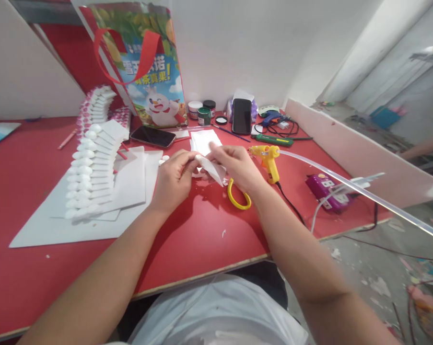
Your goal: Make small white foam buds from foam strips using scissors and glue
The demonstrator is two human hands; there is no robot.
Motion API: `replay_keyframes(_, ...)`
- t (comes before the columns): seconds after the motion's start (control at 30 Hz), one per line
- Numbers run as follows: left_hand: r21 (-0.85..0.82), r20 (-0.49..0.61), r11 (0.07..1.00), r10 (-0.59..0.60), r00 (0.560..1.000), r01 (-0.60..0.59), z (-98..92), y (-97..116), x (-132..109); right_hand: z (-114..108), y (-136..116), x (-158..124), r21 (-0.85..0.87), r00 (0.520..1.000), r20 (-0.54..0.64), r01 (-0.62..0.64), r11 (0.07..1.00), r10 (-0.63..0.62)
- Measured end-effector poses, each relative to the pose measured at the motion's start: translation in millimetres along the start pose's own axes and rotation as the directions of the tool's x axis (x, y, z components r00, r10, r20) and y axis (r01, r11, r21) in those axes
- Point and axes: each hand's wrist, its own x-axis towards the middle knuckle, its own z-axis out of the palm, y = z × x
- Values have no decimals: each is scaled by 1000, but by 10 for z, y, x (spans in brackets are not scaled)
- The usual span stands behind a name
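Over the red table, my left hand (177,176) pinches a small curved white paper piece (212,168) between thumb and fingers. The fingers of my right hand (238,165) are closed at the far edge of the same piece. Its narrow end points down toward the table. Under my right wrist lies a yellow ring-shaped handle (239,200), perhaps of scissors; the rest of it is hidden. A stack of white paper (204,140) lies just beyond my hands, and small white scraps are scattered below them.
At left, a fan of white spoon-shaped pieces (94,172) rests on white sheets (40,230). A yellow glue gun (268,160) with a long clear stick lies right, near a purple box (327,191). Behind are a phone (153,136), paint jars (204,115) and a printed bag (155,91).
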Motion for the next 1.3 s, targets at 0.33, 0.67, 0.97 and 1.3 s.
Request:
replay_keyframes(0.33,-67,19,998,0,1000,2,-41,-44,22,12,-53,-4,413,878,412,-418,809,243)
replay_keyframes(0.67,-108,8,993,-41,999,42,-39,-23,33,-1,1,3,307,947,317,-147,940,45)
replay_keyframes(0.97,-140,-55,988,-66,996,58,11,-20,-10,96,27,-51,-292,977,-67,174,940,-202)
replay_keyframes(1.3,290,-108,933,252,962,-212,43,-59,-24,182,97,-80,-503,893,-71,353,789,-445)
